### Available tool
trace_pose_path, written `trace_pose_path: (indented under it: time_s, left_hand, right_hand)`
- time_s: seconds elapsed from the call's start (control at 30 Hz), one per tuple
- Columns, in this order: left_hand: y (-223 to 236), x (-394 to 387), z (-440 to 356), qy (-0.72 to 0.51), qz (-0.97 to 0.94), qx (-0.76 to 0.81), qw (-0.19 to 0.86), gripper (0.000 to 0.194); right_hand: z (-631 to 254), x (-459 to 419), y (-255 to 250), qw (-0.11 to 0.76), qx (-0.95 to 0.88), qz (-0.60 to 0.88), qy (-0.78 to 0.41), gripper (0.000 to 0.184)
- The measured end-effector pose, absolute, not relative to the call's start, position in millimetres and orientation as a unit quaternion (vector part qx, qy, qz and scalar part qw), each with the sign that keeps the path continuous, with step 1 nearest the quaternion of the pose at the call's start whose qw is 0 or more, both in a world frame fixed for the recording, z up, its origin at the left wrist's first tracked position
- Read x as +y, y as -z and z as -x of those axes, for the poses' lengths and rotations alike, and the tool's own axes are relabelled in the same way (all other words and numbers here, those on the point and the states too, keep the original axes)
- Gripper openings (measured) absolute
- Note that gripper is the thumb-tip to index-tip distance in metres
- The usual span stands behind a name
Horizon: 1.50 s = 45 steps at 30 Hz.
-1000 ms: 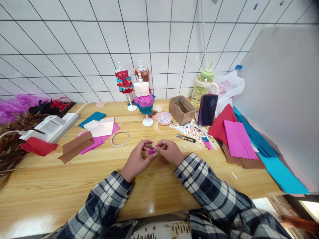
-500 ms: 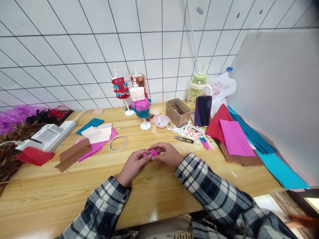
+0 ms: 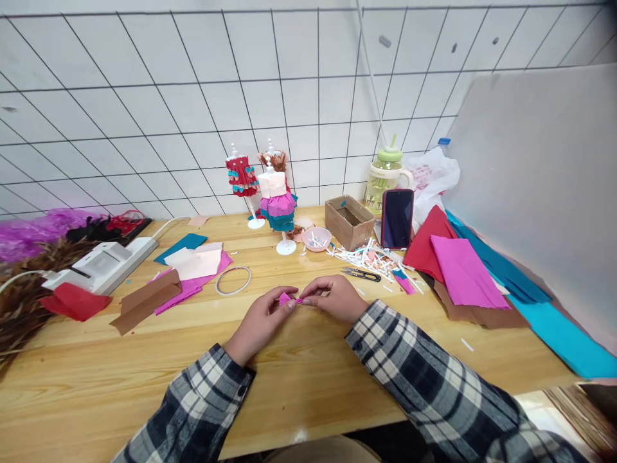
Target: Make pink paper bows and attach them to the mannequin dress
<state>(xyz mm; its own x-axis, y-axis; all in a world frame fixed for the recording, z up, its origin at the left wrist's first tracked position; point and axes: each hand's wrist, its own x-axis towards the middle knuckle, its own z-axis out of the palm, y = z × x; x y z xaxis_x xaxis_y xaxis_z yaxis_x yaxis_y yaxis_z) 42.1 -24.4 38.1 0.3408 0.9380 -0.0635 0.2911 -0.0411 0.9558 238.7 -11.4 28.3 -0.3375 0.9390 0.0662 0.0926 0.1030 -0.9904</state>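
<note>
A small piece of gathered magenta crepe paper is pinched between my two hands, low over the table. My left hand grips it between thumb and fingers, with a pleated fan showing above the thumb. On its other end, the thumb and forefinger of my right hand are closed at a narrow, squeezed part. Just beyond my left hand lies a roll of thin tape. Thread snips rest past my right hand, beside white paper strips.
Small stands with paper dresses are at the back, near a pink dish and a cardboard box. A phone leans before a green bottle. Coloured paper lies right; a power strip lies left.
The magenta paper has turned in my fingers: its fan now shows by my left thumb, rather than beside my right fingers. My view has shifted slightly.
</note>
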Motion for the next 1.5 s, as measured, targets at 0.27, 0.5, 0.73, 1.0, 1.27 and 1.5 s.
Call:
trace_pose_path:
  time_s: [0.27,0.5,0.73,1.0,1.27,1.5]
  left_hand:
    - [-42.6,-20.4,-29.3,-0.384,-0.683,0.430,0.448,0.032]
    - [-47.7,-23.3,-33.8,-0.256,-0.873,0.413,0.036,0.016]
    - [-44.4,-23.9,-33.3,-0.268,-0.858,0.437,0.039,0.017]
    - [-42.5,-25.5,-36.5,-0.270,-0.849,0.450,0.058,0.017]
    - [-41.8,-25.1,-34.4,-0.267,-0.844,0.460,0.071,0.018]
    - [-41.3,-22.6,-34.8,-0.272,-0.844,0.459,0.058,0.014]
  right_hand:
    - [-236.4,-13.2,-28.2,0.406,-0.716,0.404,-0.398,0.007]
    - [-229.7,-15.5,-24.8,0.423,-0.718,0.416,-0.365,0.009]
    - [-229.8,-16.0,-24.1,0.447,-0.700,0.374,-0.412,0.025]
    - [-229.0,-16.1,-23.4,0.444,-0.675,0.409,-0.424,0.010]
    - [-229.4,-17.0,-23.9,0.445,-0.689,0.408,-0.400,0.009]
    - [-227.5,-15.8,-25.8,0.423,-0.712,0.419,-0.371,0.010]
